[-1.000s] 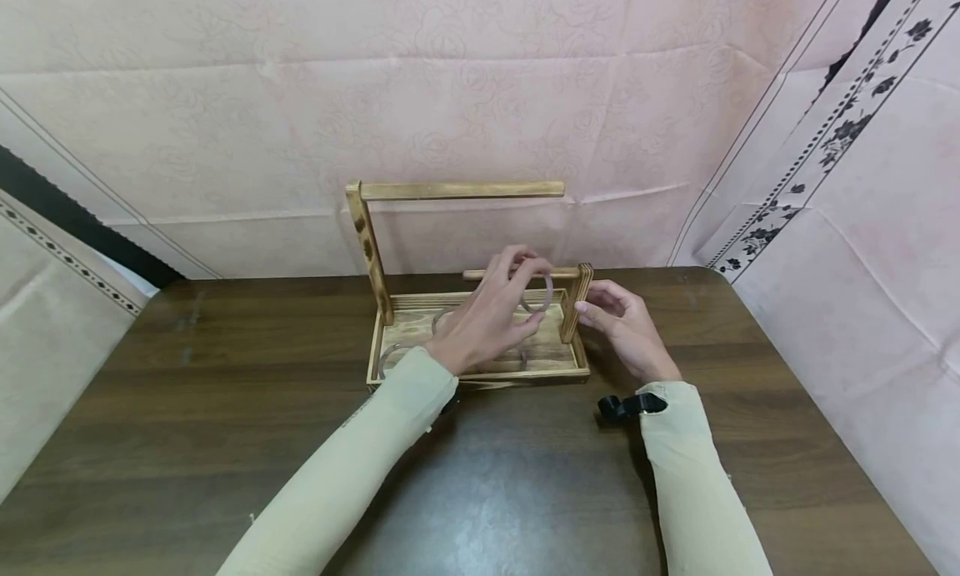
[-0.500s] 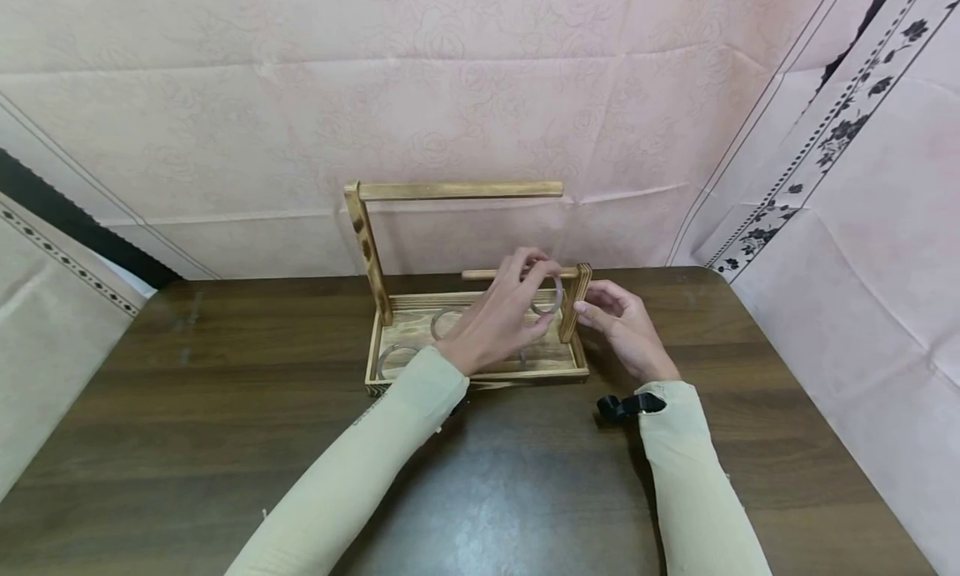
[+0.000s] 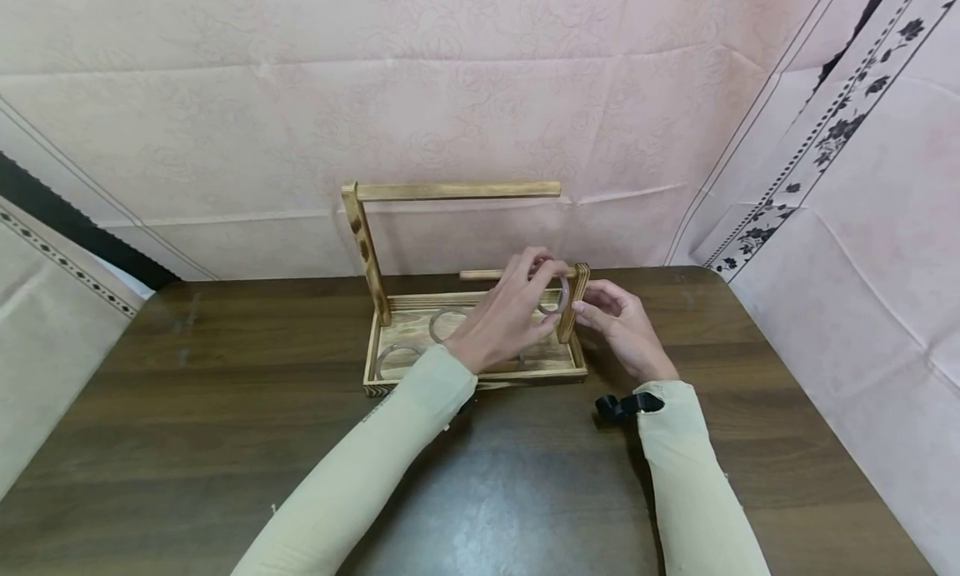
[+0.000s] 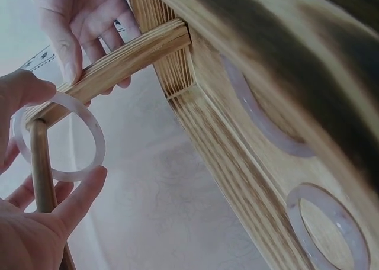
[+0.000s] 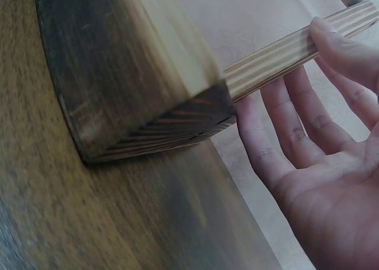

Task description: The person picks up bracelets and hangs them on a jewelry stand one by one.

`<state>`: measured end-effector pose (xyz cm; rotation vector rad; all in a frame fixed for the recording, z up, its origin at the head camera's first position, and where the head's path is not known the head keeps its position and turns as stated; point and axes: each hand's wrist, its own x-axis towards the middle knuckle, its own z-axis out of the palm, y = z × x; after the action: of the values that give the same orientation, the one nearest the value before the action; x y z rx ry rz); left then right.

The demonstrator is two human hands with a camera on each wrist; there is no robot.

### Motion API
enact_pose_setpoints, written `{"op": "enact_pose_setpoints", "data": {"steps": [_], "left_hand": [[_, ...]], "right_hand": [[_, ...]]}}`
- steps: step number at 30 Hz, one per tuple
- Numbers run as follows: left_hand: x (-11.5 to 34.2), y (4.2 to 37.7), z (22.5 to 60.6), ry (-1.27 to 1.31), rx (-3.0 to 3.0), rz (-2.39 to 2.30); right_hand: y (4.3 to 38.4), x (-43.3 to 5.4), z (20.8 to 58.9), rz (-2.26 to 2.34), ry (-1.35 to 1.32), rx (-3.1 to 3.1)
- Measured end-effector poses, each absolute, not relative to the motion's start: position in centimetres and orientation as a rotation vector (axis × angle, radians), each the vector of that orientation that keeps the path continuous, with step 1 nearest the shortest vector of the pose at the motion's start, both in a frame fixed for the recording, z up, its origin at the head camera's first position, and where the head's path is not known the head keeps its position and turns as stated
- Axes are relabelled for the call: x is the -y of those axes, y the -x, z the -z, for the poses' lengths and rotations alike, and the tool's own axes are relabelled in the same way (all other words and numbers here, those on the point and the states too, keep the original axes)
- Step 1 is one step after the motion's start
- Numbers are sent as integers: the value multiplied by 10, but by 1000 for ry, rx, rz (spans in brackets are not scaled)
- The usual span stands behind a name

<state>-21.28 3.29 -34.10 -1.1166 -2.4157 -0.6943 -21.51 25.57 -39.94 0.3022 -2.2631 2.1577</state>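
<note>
My left hand [image 3: 498,322] pinches a pale lilac bangle [image 4: 96,134] between thumb and fingers. In the left wrist view the bangle encircles the lower wooden rod [image 4: 41,169], close to where it meets the short post [image 4: 127,63] of a wooden display stand. My right hand [image 3: 626,330] grips that post from the right side, thumb in front and fingers behind, as the right wrist view shows. More bangles lie in the stand's tray [image 3: 371,355]: one at front left [image 3: 384,361], another behind it [image 3: 434,324]. My left hand partly hides the tray.
A tall post [image 3: 366,247] at the tray's left end carries a long upper rod [image 3: 457,192], its right end free. The stand is near the far edge of the brown wooden table [image 3: 225,426]. Pale patterned cloth [image 3: 465,101] hangs behind.
My left hand has slid the bangle to the right along the lower rod, closer to the short post. The right hand keeps its grip on the post.
</note>
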Motion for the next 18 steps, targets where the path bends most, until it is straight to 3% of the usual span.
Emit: {"op": "enact_pose_setpoints", "data": {"steps": [18], "left_hand": [[-38, 213, 342, 1066, 2446, 661]], "right_hand": [[215, -256, 398, -2107, -285, 2320]]}}
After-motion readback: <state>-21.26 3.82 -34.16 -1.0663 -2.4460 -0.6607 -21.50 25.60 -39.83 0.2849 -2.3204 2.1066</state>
